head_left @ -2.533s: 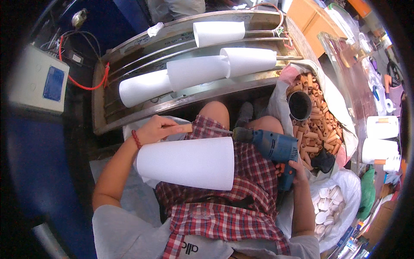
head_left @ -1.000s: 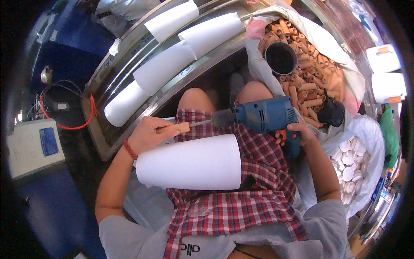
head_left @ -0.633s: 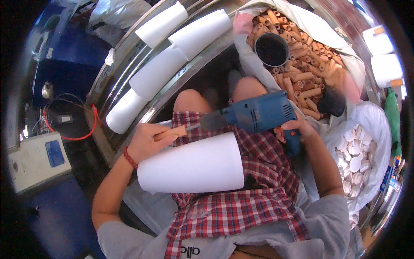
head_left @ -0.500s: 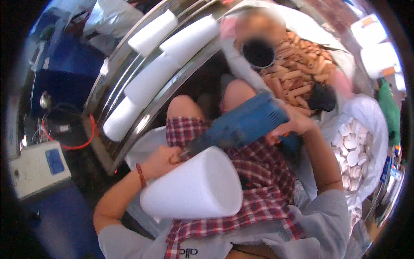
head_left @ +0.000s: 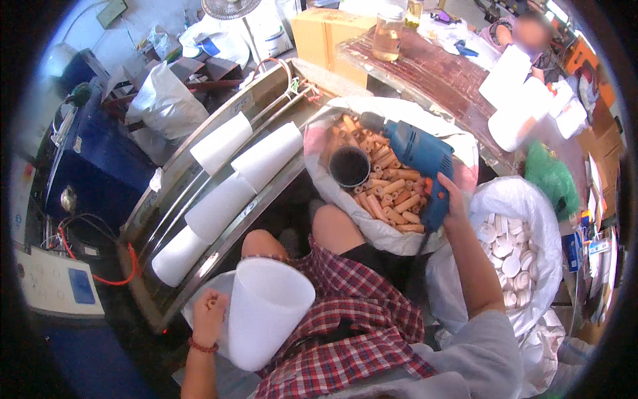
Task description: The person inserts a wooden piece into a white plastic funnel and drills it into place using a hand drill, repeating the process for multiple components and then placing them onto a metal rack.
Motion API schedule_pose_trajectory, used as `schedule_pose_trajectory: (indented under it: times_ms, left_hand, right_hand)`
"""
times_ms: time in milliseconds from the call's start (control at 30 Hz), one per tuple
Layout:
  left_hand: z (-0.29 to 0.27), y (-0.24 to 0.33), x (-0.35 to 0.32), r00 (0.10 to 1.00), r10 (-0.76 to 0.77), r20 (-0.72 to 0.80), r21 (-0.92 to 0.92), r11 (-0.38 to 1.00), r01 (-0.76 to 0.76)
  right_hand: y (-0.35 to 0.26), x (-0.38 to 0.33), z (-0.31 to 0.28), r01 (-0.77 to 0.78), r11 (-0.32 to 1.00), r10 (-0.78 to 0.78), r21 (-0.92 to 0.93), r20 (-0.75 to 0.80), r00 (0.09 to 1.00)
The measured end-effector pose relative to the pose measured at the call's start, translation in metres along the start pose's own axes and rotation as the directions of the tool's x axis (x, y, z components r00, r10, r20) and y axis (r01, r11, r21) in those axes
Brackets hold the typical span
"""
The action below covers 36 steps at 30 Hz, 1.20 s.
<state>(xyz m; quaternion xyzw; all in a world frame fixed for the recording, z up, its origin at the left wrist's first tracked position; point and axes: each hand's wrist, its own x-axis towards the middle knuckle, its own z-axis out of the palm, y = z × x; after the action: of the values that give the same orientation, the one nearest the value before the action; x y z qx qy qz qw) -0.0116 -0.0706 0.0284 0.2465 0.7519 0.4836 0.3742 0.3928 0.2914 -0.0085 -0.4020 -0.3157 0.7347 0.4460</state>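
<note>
My right hand point(head_left: 456, 211) is wrapped round the grip of a blue power drill point(head_left: 417, 147), raised over a sack of short tan wooden tubes point(head_left: 392, 211), its chuck pointing left. My left hand point(head_left: 211, 311) has its fingers curled in beside a white tapered sleeve point(head_left: 266, 319). Something small and tan shows at the fingertips, too small to name. The sleeve leans on my lap with its wide hollow end up, and I cannot tell whether the left hand touches it. A round dark-mouthed container point(head_left: 349, 166) sits among the wooden tubes.
On the left a long metal-edged trough point(head_left: 229, 226) holds several white sleeves point(head_left: 216, 206) over rods. A white sack of pale round caps point(head_left: 508, 256) stands on the right. Behind are a brown table point(head_left: 425, 73) and a person point(head_left: 531, 40). A control box point(head_left: 56, 279) stands far left.
My right hand has carried the drill from my lap up over the sack of wooden tubes. The drill is apart from the sleeve, which has tipped upright. My left hand has moved to the sleeve's left.
</note>
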Motion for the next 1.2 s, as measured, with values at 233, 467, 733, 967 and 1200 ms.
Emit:
schedule_pose_trajectory:
  times_ms: [233, 467, 733, 967, 1200]
  left_hand:
    - [0.042, -0.001, 0.022, 0.847, 0.454, 0.278, 0.612, 0.596, -0.520]
    - [0.046, 0.045, -0.015, 0.828, 0.054, 0.558, 0.604, 0.658, -0.450]
    - [0.062, 0.089, -0.003, 0.787, -0.008, 0.617, 0.560, 0.708, -0.431]
    - [0.061, 0.084, 0.011, 0.766, -0.013, 0.643, 0.500, 0.764, -0.407]
    - [0.039, 0.084, 0.038, 0.889, -0.040, 0.455, 0.525, 0.819, -0.232]
  right_hand:
    - [0.011, 0.121, 0.025, 0.062, 0.946, -0.058, 0.318, -0.022, 0.998]
    - [0.045, 0.162, 0.030, 0.150, 0.963, -0.119, 0.224, -0.146, 0.982]
    - [0.007, 0.066, -0.013, 0.326, 0.892, -0.382, -0.314, -0.134, 0.914]
    - [-0.033, -0.117, -0.172, 0.077, 0.322, -0.560, -0.943, -0.125, 0.819]
    - [0.025, -0.172, -0.329, -0.116, -0.418, -0.025, -0.901, -0.116, 0.993]
